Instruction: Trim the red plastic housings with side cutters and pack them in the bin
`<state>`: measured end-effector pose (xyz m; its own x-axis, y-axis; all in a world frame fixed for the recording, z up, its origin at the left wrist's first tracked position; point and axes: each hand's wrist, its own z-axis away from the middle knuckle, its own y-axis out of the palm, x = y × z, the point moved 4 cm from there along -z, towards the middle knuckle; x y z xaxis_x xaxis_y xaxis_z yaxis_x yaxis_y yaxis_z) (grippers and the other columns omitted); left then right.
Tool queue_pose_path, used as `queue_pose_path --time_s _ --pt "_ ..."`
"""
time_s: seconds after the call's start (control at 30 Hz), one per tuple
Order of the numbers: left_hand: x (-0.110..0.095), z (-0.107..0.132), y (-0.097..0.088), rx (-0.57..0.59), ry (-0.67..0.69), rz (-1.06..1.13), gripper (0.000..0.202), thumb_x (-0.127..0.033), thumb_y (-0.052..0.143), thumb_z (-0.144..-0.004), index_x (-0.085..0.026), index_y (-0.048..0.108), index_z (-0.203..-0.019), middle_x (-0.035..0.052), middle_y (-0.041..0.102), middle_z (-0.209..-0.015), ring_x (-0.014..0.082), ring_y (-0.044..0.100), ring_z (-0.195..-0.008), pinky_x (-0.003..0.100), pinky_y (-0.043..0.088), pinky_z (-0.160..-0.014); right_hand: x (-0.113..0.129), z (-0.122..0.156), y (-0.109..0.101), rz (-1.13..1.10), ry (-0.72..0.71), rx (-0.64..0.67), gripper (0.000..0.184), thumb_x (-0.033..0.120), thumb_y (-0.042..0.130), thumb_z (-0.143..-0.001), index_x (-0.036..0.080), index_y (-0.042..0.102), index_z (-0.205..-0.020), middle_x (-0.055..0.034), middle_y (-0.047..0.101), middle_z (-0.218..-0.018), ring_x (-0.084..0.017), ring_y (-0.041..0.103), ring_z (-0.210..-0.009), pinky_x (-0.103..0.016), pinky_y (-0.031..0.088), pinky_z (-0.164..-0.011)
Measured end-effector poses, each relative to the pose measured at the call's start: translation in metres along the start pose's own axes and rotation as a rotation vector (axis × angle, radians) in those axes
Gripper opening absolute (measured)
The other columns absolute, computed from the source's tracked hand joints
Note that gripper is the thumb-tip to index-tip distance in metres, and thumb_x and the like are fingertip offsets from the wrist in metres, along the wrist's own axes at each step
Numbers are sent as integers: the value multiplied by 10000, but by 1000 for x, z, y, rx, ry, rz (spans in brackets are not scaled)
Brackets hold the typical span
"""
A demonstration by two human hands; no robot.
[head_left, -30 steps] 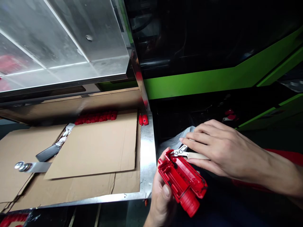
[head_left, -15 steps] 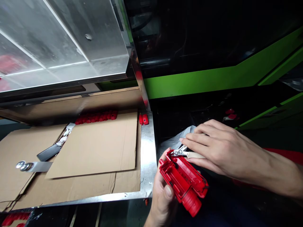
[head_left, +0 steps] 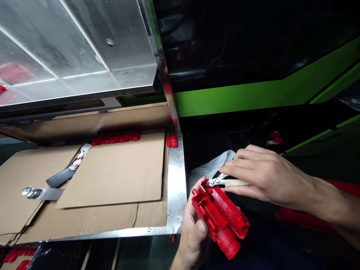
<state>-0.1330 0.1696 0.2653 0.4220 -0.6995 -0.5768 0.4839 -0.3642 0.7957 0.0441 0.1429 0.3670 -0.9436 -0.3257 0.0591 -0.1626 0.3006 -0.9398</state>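
My left hand (head_left: pixel 194 232) grips a red moulded plastic housing (head_left: pixel 221 217) from below, its open hollow side facing up. My right hand (head_left: pixel 261 174) is closed around small cutters with pale handles (head_left: pixel 225 182). The metal jaws touch the top end of the red housing. Both hands work just right of the steel table's corner, above a dark area.
A steel table (head_left: pixel 177 187) covered with cardboard sheets (head_left: pixel 115 172) lies to the left. A row of small red parts (head_left: pixel 116 137) sits at its back, and a red piece (head_left: pixel 171 141) by the post. A metal scraper (head_left: pixel 60 176) lies on the cardboard. A green machine (head_left: pixel 253 93) stands behind.
The red housing and both hands have shifted slightly right and down. The cutters stay at the housing's top end.
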Motion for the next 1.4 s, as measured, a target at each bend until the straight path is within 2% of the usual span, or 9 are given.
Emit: queue_pose_path --time_s 0.37,0.77,1.0,1.17,1.4 --pt "1 -1 -1 2 -25 6 919 -580 799 -725 -244 410 -1486 161 558 -1380 393 508 -1284 529 408 -1099 6 5 -1 32 63 31 305 371 620 -934 177 648 -1167 -2 694 -1036 -172 559 -863 -347 396 -782" --pt "1 1 -4 -50 -5 -4 813 -553 814 -723 -278 507 -1424 111 567 -1394 348 488 -1318 470 410 -1115 10 0 -4 88 61 26 292 375 605 -938 171 670 -1136 -8 698 -1001 -181 557 -840 -361 398 -763" --pt "1 0 -4 -54 -22 -21 851 -571 810 -716 -269 482 -1440 135 566 -1376 376 540 -1251 508 452 -1070 8 2 -2 89 49 21 303 384 639 -918 172 669 -1133 -2 695 -930 -175 552 -799 -353 396 -730" --pt "1 2 -5 -12 -68 -16 908 -563 822 -705 -283 419 -1469 160 569 -1357 397 565 -1216 548 475 -1029 0 3 2 -47 29 6 277 372 652 -912 165 677 -1094 1 704 -922 -165 565 -800 -337 424 -729" --pt "1 0 -1 111 -66 95 866 -455 830 -714 -284 409 -1451 170 581 -1337 397 655 -1074 579 495 -979 -20 13 22 -412 31 -63 334 330 736 -850 141 686 -1120 -37 745 -965 -156 637 -866 -313 508 -788"
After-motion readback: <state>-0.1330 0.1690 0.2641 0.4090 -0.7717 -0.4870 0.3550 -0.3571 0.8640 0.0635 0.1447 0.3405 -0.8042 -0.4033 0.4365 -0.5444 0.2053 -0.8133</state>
